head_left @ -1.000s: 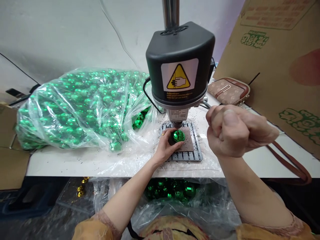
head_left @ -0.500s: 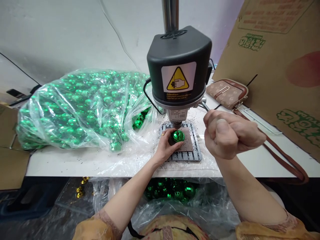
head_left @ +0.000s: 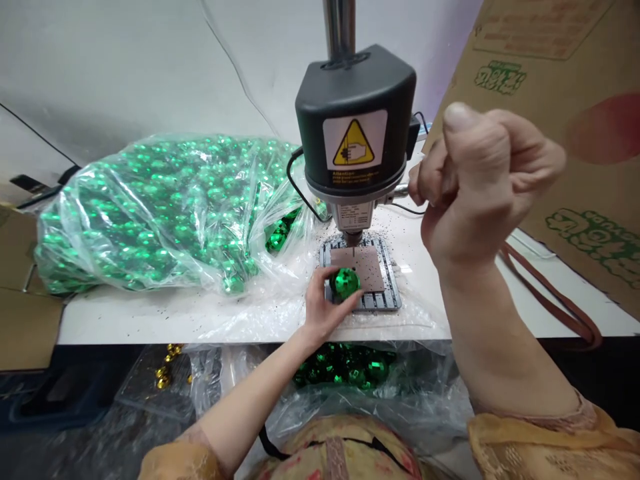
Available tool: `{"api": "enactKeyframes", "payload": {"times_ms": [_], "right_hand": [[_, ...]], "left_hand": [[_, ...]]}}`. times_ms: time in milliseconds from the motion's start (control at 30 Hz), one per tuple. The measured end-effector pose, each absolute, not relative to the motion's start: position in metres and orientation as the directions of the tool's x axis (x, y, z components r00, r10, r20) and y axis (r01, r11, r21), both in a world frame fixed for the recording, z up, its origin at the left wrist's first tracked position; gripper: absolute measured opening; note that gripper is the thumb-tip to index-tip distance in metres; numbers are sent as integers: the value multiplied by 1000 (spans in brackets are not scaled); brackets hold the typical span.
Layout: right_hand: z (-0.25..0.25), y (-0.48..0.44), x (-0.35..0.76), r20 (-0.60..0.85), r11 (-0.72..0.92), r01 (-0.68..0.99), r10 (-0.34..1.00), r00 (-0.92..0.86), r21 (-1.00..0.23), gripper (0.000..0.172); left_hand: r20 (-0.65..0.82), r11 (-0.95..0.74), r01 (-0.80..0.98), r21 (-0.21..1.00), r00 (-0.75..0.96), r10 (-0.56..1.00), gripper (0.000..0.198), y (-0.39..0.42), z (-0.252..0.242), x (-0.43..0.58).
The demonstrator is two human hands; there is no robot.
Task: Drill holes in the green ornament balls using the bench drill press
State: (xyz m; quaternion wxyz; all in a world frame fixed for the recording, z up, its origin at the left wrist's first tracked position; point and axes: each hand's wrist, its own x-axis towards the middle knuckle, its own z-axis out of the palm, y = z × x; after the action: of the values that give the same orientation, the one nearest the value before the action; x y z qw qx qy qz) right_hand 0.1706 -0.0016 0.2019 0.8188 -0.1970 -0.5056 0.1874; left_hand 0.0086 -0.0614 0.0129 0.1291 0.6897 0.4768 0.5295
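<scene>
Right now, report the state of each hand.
Left hand: closed on the green ball, at the drill table.
Right hand: closed in a fist on the lever.

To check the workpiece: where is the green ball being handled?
Head view, centre: the green ball is in the left hand, at the slotted table's near left edge, in front of the drill head.

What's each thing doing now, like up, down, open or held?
Shiny green plastic ball, pinched in left hand, at corner of brown pad.
Black drill press head, up, bit clear of pad.
Thin metal lever, gripped in right hand.
Clear plastic bag of green balls, full, lying down.
</scene>
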Motion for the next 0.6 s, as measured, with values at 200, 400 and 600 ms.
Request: {"api": "enactKeyframes", "payload": {"times_ms": [200, 400, 600], "right_hand": [[198, -1, 170, 789, 880, -55, 448, 421, -471, 45], [197, -6, 170, 741, 844, -66, 502, 446, -532, 44], [192, -4, 171, 734, 853, -76, 486, 474, -516, 45]], "left_hand": [[686, -832, 536, 145, 551, 474, 47, -155, -18, -27], [626, -846, 522, 111, 625, 467, 53, -160, -22, -56], [685, -540, 803, 252, 246, 686, 36, -33, 33, -94]]}}
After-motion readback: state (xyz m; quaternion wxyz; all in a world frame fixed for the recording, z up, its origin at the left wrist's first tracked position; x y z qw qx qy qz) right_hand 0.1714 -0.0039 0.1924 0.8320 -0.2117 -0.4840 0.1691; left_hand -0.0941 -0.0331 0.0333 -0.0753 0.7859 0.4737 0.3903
